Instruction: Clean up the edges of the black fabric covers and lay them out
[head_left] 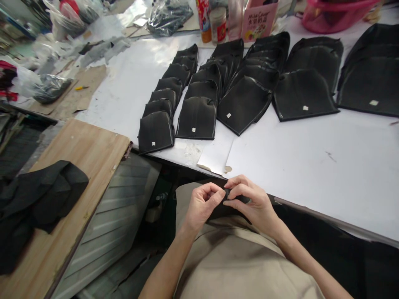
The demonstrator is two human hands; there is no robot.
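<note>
In front of my lap, just below the table's near edge, my two hands meet at the fingertips. My left hand [202, 204] pinches with thumb and index finger at a small dark piece [227, 192], too small and too covered to name. The curled fingers and thumb of my right hand [253, 198] close around the same piece from the other side. Beyond them, black flat pieces with a curved edge lie in overlapping rows; the front piece [196, 118] of one row and the tilted piece [245, 106] beside it each carry a small white sticker.
The white tabletop [311, 166] runs across the front. At its back stand a pink box [259, 20], a jar [217, 25] and a pink basket [336, 18]. On the left, black cloth [52, 187] lies on a wooden board [93, 145]. Plastic bags [170, 16] sit farther back.
</note>
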